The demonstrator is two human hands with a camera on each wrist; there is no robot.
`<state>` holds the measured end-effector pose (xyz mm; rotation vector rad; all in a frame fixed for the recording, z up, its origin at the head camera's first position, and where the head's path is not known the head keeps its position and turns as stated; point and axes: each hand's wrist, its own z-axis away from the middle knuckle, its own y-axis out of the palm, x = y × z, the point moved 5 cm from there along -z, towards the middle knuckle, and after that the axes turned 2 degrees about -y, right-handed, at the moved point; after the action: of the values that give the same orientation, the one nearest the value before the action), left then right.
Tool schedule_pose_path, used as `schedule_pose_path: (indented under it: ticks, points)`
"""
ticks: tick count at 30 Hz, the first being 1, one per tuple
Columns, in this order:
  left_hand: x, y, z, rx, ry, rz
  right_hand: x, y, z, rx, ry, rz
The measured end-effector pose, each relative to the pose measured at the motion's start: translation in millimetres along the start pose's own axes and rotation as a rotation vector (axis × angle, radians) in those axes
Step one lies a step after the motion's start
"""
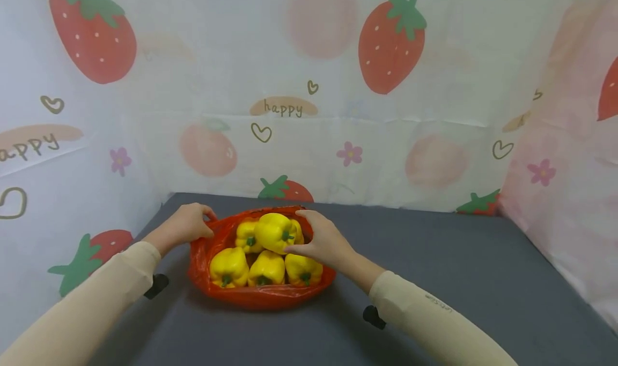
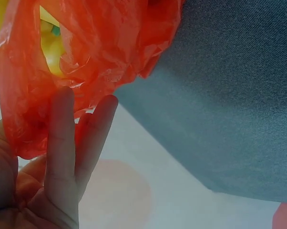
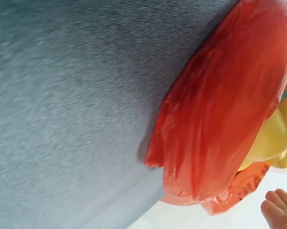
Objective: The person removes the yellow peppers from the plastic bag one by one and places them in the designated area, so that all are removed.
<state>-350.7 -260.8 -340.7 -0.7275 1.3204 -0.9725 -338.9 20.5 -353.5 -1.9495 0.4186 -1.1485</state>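
Observation:
A red plastic bag (image 1: 260, 297) lies with its mouth spread wide, full of several yellow bell peppers (image 1: 229, 268). At the bag's left rim my left hand (image 1: 185, 224) pinches the plastic. In the left wrist view, two fingers (image 2: 62, 143) of that hand stretch out along the bag. My right hand (image 1: 323, 241) is over the bag's right side, thumb and fingers spread beside the topmost bell pepper (image 1: 275, 233). Whether they touch it I cannot tell. Only the fingertips (image 3: 277, 202) of the right hand show in the right wrist view, apart from the bag.
The bag rests on a dark grey table (image 1: 434, 280), whose surface stretches away to the right. Behind it and at both sides hangs a pale sheet (image 1: 309, 156) printed with strawberries, hearts and flowers. Black straps (image 1: 374, 317) show under the sleeves.

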Motion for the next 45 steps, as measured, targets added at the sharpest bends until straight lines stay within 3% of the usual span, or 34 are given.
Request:
schedule_pose_path:
  ticks: [15, 33, 38, 45]
  points:
    - [0.6, -1.2, 1.9, 0.024, 0.001, 0.017, 13, 6, -9.8, -0.002, -0.013, -0.022]
    - [-1.6, -2.5, 4.1, 0.031, 0.005, 0.035, 18, 16, -17.3, 0.033, 0.050, -0.100]
    - [-2.3, -1.9, 4.4, 0.036, 0.007, 0.041, 18, 19, -18.6, 0.027, 0.086, -0.097]
    - [-0.5, -3.4, 3.7, 0.035, 0.010, 0.037, 19, 16, -19.4, -0.005, 0.069, -0.088]
